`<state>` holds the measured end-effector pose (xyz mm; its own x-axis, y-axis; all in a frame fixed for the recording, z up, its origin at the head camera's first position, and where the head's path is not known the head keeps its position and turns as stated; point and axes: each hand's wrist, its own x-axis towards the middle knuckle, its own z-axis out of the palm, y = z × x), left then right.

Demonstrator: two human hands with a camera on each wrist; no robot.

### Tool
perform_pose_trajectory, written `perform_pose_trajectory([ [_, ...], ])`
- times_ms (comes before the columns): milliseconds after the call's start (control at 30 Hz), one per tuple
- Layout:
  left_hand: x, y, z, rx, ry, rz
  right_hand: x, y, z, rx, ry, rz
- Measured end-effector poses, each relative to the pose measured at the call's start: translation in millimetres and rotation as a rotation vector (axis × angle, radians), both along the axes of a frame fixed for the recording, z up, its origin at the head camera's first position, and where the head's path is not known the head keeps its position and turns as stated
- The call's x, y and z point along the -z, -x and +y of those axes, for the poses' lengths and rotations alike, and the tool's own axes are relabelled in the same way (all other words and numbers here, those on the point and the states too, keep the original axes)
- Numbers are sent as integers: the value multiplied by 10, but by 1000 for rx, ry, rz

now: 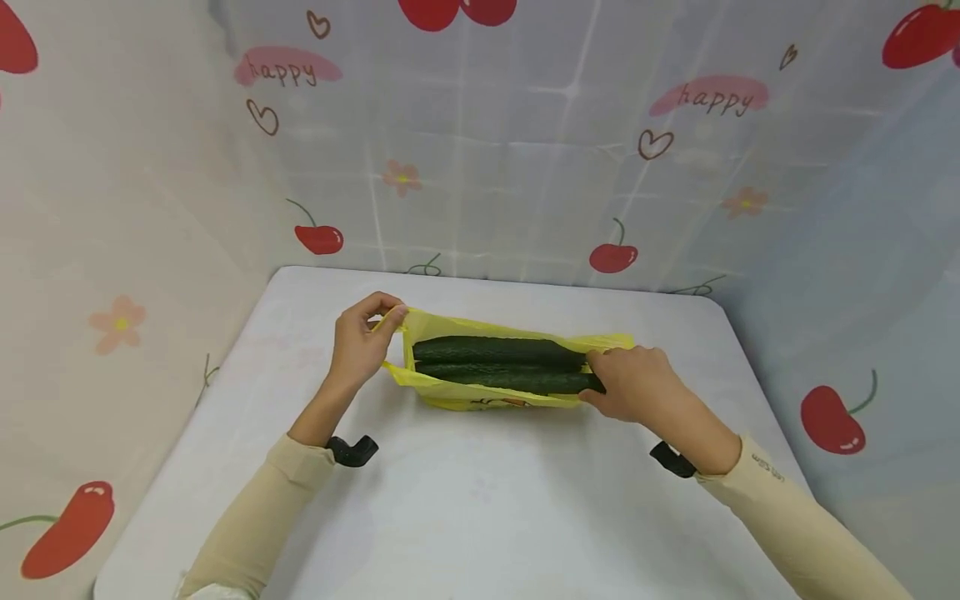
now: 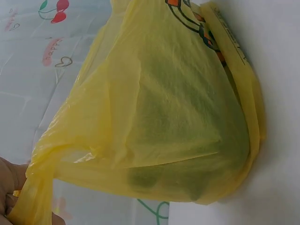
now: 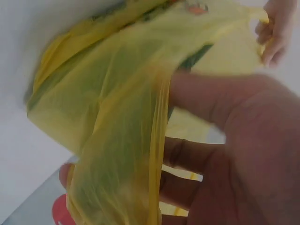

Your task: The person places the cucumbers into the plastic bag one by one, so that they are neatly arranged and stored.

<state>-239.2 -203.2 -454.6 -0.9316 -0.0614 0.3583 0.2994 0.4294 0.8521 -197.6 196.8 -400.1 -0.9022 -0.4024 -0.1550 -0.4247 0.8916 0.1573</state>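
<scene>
Two dark green cucumbers [image 1: 502, 350] lie side by side within a thin yellow plastic bag [image 1: 510, 402], seen through its open top. At the bag's left end, my left hand [image 1: 363, 342] pinches a bag handle [image 2: 40, 194] between thumb and fingers. My right hand [image 1: 633, 383] reaches into the right end and grips the ends of the cucumbers. In the right wrist view, yellow film covers the thumb tip and part of the fingers of that hand [image 3: 253, 140]. Its exact hold on each cucumber is partly hidden.
The bag rests on a white-covered table [image 1: 480, 500]. Behind the table hangs a pale curtain [image 1: 487, 167] printed with cherries, hearts and flowers, and similar sheets stand at both sides. A black wrist mount [image 1: 354, 451] sticks out beside the left sleeve.
</scene>
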Motion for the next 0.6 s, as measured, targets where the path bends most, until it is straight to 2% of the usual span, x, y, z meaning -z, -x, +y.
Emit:
perform_pose_trajectory([
  [67,-1,1,14,6,2,-4,2,-49,21,-56,7,66],
  [167,-15,-2,17,14,0,-9,30,-80,46,-135,25,222],
  [233,-22,-2,16,20,-5,-10,57,-76,61,-160,43,304],
  [300,-28,1,18,24,-8,-8,87,-58,75,-160,71,333],
  [400,-27,5,17,28,-7,-3,123,-27,75,-96,91,267],
  [600,-5,-15,27,32,-9,-19,178,37,53,74,27,33],
])
